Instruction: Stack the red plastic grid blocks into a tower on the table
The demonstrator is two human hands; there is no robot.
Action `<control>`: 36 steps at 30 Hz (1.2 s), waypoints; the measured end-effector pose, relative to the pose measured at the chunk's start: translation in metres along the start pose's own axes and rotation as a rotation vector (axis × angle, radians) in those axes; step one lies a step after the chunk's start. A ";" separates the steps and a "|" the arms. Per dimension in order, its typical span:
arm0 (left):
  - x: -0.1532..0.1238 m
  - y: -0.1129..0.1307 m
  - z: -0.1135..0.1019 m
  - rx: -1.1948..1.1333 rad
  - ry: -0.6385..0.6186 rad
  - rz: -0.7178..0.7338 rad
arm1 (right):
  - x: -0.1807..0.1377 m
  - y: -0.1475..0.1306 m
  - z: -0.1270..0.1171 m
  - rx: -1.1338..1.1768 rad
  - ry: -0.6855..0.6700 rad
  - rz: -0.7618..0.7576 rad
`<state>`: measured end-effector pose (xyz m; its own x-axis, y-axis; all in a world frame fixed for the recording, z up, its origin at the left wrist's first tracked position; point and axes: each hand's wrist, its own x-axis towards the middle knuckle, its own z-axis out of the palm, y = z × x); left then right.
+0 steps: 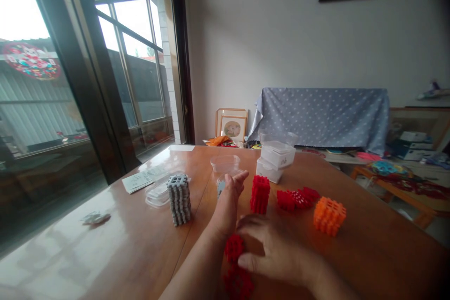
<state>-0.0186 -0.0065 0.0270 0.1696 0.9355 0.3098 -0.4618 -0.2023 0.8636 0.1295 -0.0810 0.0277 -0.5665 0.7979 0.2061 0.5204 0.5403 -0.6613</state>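
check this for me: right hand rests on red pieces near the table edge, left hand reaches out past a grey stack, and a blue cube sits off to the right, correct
Not quite: the cube off to the right is orange, not blue, as the head view shows. The rest holds: the right hand rests on the red pieces near the table edge, and the left hand reaches out past the grey stack.

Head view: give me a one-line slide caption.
Right hand rests on red pieces while left hand reaches past the red stack on a wooden table.
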 end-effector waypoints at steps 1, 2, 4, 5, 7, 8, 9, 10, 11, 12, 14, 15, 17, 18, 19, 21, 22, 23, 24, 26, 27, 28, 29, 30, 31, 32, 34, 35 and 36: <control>0.000 0.003 0.000 -0.006 0.022 0.005 | 0.000 -0.001 0.006 -0.002 -0.073 -0.005; 0.000 0.005 -0.001 -0.013 0.042 0.005 | -0.001 0.001 0.012 0.005 -0.143 -0.002; 0.001 0.008 -0.003 -0.023 0.072 0.003 | -0.002 0.007 0.022 0.058 -0.209 -0.003; 0.001 0.009 -0.004 -0.022 0.086 0.001 | -0.003 0.012 0.026 0.079 -0.232 0.003; 0.001 0.009 -0.006 -0.006 0.111 -0.014 | -0.005 0.020 0.029 0.094 -0.236 0.038; 0.002 0.008 -0.007 0.007 0.121 -0.028 | -0.006 0.023 0.029 0.091 -0.220 0.065; 0.001 0.008 -0.007 0.024 0.131 -0.046 | -0.007 0.026 0.026 0.083 -0.192 0.094; 0.001 0.007 -0.006 0.042 0.141 -0.066 | -0.008 0.029 0.023 0.072 -0.159 0.123; 0.000 0.007 -0.005 0.062 0.150 -0.084 | -0.009 0.033 0.018 0.059 -0.123 0.149; 0.000 0.007 -0.004 0.083 0.156 -0.098 | -0.010 0.036 0.013 0.046 -0.088 0.170; -0.002 0.008 -0.001 0.126 0.148 -0.116 | -0.011 0.044 0.001 0.033 -0.020 0.190; -0.003 0.009 -0.001 0.149 0.139 -0.120 | -0.011 0.047 -0.004 0.042 0.016 0.189; -0.003 0.008 -0.001 0.205 0.111 -0.138 | -0.010 0.054 -0.014 0.059 0.088 0.182; -0.003 0.007 -0.002 0.240 0.096 -0.153 | -0.009 0.057 -0.018 0.057 0.121 0.185; -0.003 0.005 -0.003 0.278 0.082 -0.172 | -0.008 0.059 -0.021 0.045 0.147 0.195; -0.003 -0.001 -0.006 0.353 0.031 -0.211 | -0.007 0.064 -0.025 0.004 0.179 0.232; -0.003 -0.004 -0.007 0.383 -0.002 -0.228 | -0.007 0.066 -0.026 -0.019 0.186 0.255; -0.003 -0.008 -0.008 0.406 -0.039 -0.245 | -0.008 0.069 -0.026 -0.040 0.184 0.276; -0.004 -0.011 -0.009 0.425 -0.080 -0.264 | -0.008 0.071 -0.025 -0.061 0.177 0.295; -0.005 -0.018 -0.011 0.469 -0.153 -0.304 | -0.009 0.075 -0.024 -0.104 0.153 0.325; -0.006 -0.021 -0.012 0.503 -0.173 -0.316 | -0.009 0.077 -0.023 -0.123 0.137 0.339; -0.007 -0.024 -0.014 0.547 -0.185 -0.322 | -0.010 0.078 -0.022 -0.140 0.122 0.351; -0.008 -0.027 -0.015 0.595 -0.190 -0.319 | -0.010 0.080 -0.020 -0.152 0.108 0.359; -0.008 -0.029 -0.016 0.641 -0.189 -0.309 | -0.009 0.081 -0.019 -0.158 0.102 0.363; -0.008 -0.031 -0.017 0.678 -0.186 -0.292 | -0.009 0.082 -0.017 -0.157 0.103 0.364; -0.008 -0.032 -0.018 0.704 -0.183 -0.272 | -0.009 0.083 -0.016 -0.149 0.111 0.363; -0.009 -0.035 -0.019 0.725 -0.179 -0.236 | -0.008 0.084 -0.013 -0.123 0.136 0.359; -0.009 -0.035 -0.019 0.727 -0.179 -0.223 | -0.007 0.084 -0.013 -0.109 0.151 0.358; -0.009 -0.035 -0.019 0.728 -0.185 -0.216 | -0.006 0.084 -0.012 -0.094 0.165 0.356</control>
<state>-0.0202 -0.0029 -0.0136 0.3630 0.9251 0.1115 0.2746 -0.2206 0.9359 0.1841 -0.0375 -0.0201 -0.2341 0.9676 0.0945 0.7262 0.2387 -0.6447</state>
